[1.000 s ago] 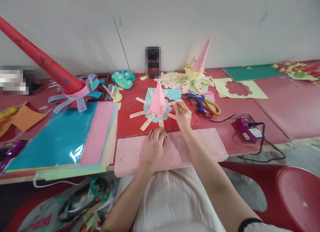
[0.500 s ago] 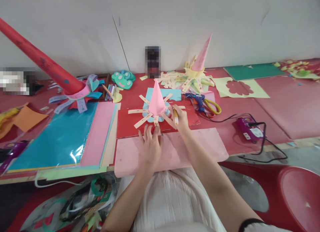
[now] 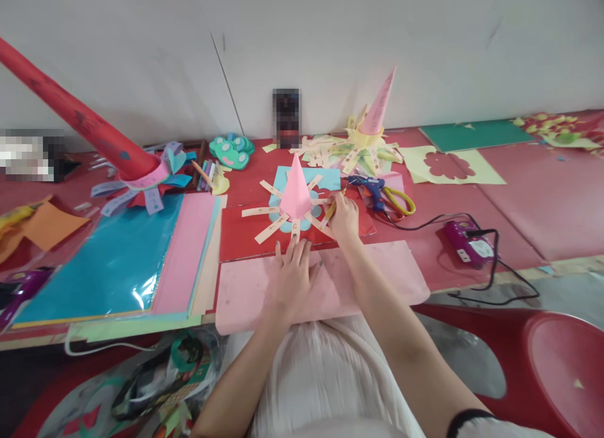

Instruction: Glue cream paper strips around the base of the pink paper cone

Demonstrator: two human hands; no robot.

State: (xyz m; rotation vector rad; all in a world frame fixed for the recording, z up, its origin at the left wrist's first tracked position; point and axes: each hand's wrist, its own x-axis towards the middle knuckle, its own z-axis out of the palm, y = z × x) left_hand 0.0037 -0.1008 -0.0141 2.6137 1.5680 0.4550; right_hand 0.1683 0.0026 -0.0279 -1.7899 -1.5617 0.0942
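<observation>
A pink paper cone (image 3: 296, 192) stands upright on a light-blue paper flower shape (image 3: 276, 221). Several cream paper strips with handwritten letters fan out around its base. My left hand (image 3: 293, 271) lies palm down with fingers spread, its fingertips at the lower end of the front strip (image 3: 295, 227), marked with a letter. To the right of the cone, my right hand (image 3: 345, 219) is closed around a slim yellow pen-like tool (image 3: 332, 209), close to the right-hand strips. Its exact kind is unclear. Red sheets (image 3: 240, 236) lie under the flower shape.
A blue glue gun (image 3: 372, 187) with a yellow cable lies right of my right hand; a black cord runs to a purple power strip (image 3: 469, 244). Another pink cone (image 3: 379, 107) stands behind. At left are a long red cone (image 3: 89, 120) and blue sheets (image 3: 108, 255).
My left hand has shifted slightly right and toward me, uncovering more of the front strip. My right hand has turned, tilting the yellow tool the other way.
</observation>
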